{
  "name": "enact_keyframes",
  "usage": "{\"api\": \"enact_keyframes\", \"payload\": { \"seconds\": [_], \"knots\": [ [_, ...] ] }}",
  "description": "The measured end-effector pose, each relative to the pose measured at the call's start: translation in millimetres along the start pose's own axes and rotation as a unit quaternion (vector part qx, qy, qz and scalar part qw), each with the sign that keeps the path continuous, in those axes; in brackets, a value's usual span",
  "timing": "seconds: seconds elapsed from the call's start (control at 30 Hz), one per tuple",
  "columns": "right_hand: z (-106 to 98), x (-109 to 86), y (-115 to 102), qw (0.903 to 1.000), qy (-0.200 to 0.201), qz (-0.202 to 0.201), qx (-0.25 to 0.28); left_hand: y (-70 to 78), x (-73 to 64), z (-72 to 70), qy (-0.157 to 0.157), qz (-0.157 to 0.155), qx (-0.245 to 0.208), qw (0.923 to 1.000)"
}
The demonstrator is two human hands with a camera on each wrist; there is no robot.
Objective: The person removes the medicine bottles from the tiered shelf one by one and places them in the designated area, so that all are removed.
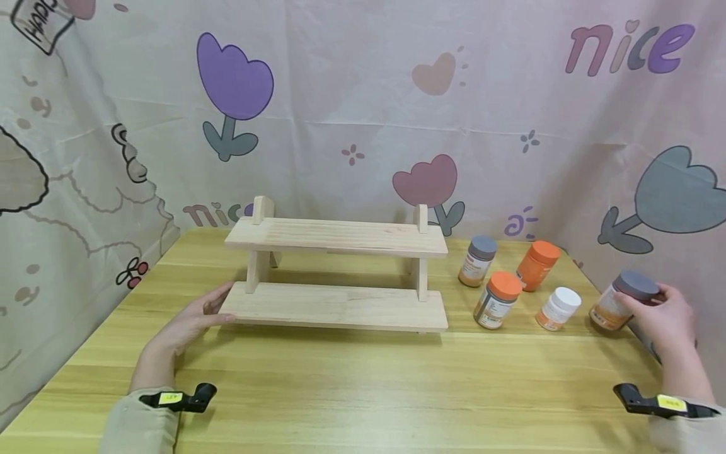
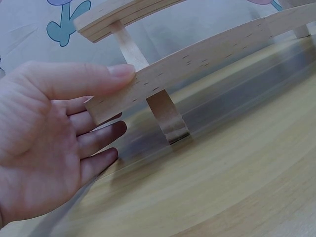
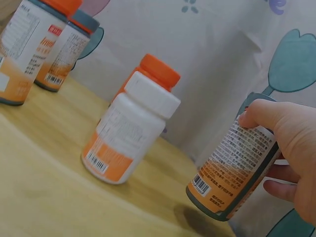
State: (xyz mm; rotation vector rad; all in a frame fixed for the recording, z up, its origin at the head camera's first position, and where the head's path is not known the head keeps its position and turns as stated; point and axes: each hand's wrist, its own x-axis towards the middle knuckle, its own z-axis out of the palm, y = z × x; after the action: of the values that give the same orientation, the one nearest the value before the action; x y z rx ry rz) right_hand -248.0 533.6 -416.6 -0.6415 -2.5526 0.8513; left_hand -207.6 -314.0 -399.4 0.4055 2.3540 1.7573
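Note:
A two-tier wooden shelf rack (image 1: 334, 306) stands on the table. My left hand (image 1: 190, 321) holds the left end of its lower board; in the left wrist view the thumb (image 2: 121, 71) presses on the board's front edge, with the fingers behind and below. At the table's right edge, my right hand (image 1: 672, 315) grips a grey-capped supplement bottle (image 1: 611, 312) near its top. In the right wrist view this bottle (image 3: 229, 170) leans, with a shadow under its base. Beside it stands a small white-capped bottle (image 1: 558, 309).
Left of the white-capped bottle are two orange-capped bottles, one in front (image 1: 497, 301) and one behind (image 1: 537, 266), and another grey-capped bottle (image 1: 477, 261). A printed curtain (image 1: 340, 94) hangs behind the wooden table (image 1: 363, 391) and along its sides.

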Motion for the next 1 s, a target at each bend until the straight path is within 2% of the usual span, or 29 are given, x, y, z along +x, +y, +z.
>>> {"api": "enact_keyframes", "payload": {
  "seconds": [0.2,0.6,0.83,1.0],
  "knots": [
    [-2.5,-24.5,-22.9,0.9996,-0.020,0.019,0.001,-0.2,0.7,-0.8,0.005,-0.005,0.002,1.0000],
    [-14.4,-69.7,-72.8,0.9989,-0.032,0.006,0.033,0.5,1.0,0.3,0.004,-0.002,0.002,1.0000],
    [-17.8,-69.9,-73.2,0.9975,-0.055,-0.011,0.044,-1.0,1.5,-0.3,0.004,0.000,0.000,1.0000],
    [-21.1,-79.2,-82.0,0.9973,-0.058,-0.017,0.042,-1.4,1.0,-0.3,0.003,0.001,-0.002,1.0000]
  ]
}}
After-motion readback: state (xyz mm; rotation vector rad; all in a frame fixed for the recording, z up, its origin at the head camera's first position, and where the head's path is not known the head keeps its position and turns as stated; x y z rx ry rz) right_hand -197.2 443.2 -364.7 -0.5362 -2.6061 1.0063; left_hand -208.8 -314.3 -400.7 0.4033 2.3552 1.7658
